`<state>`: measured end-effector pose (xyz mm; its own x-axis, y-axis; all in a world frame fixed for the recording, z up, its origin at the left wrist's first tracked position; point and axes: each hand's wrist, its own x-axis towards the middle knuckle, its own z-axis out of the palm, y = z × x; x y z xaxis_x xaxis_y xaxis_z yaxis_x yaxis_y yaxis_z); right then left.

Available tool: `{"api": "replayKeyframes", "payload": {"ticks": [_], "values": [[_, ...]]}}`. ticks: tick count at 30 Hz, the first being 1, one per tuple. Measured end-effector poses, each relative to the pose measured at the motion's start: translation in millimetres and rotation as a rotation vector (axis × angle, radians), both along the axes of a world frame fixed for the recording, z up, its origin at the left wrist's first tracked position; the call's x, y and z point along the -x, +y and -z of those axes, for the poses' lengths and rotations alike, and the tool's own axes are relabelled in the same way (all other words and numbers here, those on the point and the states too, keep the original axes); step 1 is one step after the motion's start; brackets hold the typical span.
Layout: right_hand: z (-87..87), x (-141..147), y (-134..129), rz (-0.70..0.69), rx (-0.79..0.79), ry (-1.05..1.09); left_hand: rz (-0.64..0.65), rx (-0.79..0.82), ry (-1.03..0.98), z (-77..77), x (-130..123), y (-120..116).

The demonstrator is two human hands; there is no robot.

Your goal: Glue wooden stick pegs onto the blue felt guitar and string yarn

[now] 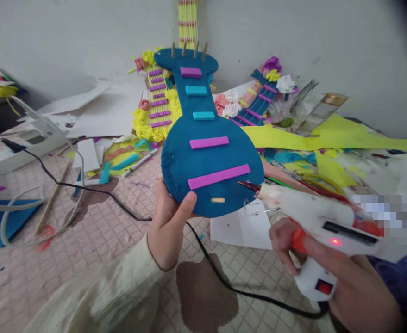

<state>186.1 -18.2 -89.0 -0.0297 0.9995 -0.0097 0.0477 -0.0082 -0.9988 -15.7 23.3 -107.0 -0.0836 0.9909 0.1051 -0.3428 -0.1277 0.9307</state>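
Upright in my left hand (170, 222) is a blue guitar-shaped piece (210, 157), gripped at its lower left edge with the thumb on its front. Purple strips (219, 176) and light blue strips (203, 115) cross its face, and several small sticks (184, 48) stand up at its top. A short wooden peg (217, 200) lies near its bottom. My right hand (335, 263) is wrapped round a white glue gun (307, 206) with a glowing red light. Its dark nozzle is close to the lower right of the blue piece; whether they touch I cannot tell.
Decorated guitar shapes (159, 101) lean at the wall. Yellow paper (286, 138) and scraps spread across the right. A power strip (26, 148) sits at the left, and a black cord (206, 259) crosses the tiled-pattern table (95, 245). White card (238, 226) lies beneath the blue piece.
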Motion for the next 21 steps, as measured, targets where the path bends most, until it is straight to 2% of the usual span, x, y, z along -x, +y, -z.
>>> {"api": "replayKeyframes", "payload": {"ticks": [3, 5, 8, 12, 16, 18, 21], "values": [[-6.9, -3, 6, -0.114, 0.008, 0.171, 0.052, 0.079, -0.047, -3.4, 1, 2], [-9.6, -6, 9, -0.133, 0.011, 0.251, 0.075, 0.121, -0.062, -4.1, 3, 4], [-12.0, -9, 13, -0.101, 0.009, 0.345, 0.074, 0.136, -0.082, -3.1, 8, 10], [-11.5, -12, 18, 0.0, 0.065, 0.45, -0.006, 0.071, -0.126, -3.6, 18, 21], [-4.1, -11, 24, 0.112, 0.076, 0.431, -0.099, -0.02, -0.174, -10.0, 28, 29], [0.7, -6, 26, 0.153, 0.142, 0.359, -0.13, -0.07, -0.2, -14.8, 33, 30], [5.9, 6, 30, 0.102, 0.26, 0.285, -0.152, -0.131, -0.207, -22.1, 39, 29]]}}
